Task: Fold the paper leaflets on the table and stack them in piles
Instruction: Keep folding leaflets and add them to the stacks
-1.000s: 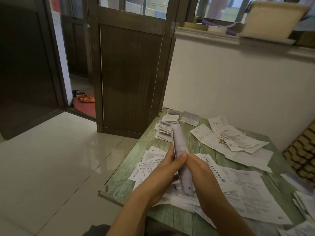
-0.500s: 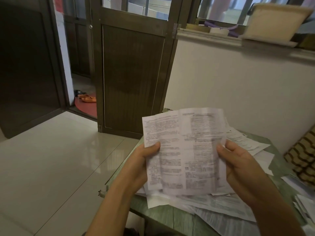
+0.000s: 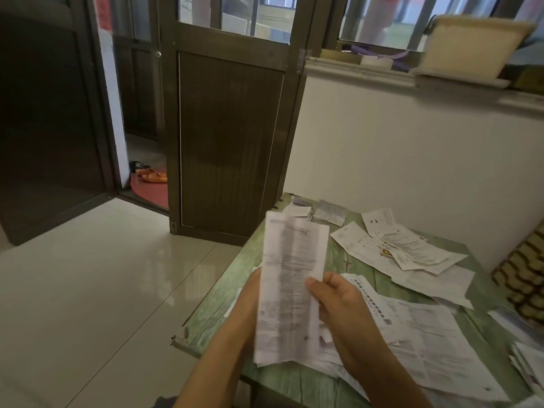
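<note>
Noted leaflet upright in the air over the near side of table, doubled lengthwise into a narrow strip. Pinched at its right edge by right hand, thumb on front, probably to square the halves before creasing. Backed at the left edge by left hand; grip hidden behind paper, undeterminable. Lifted presumably because loose sheets cover the top below. Folded pile at far corner, well apart.

You're in a home here: glossy tiled floor, brown panel door, orange slippers on a red mat, green table.
</note>
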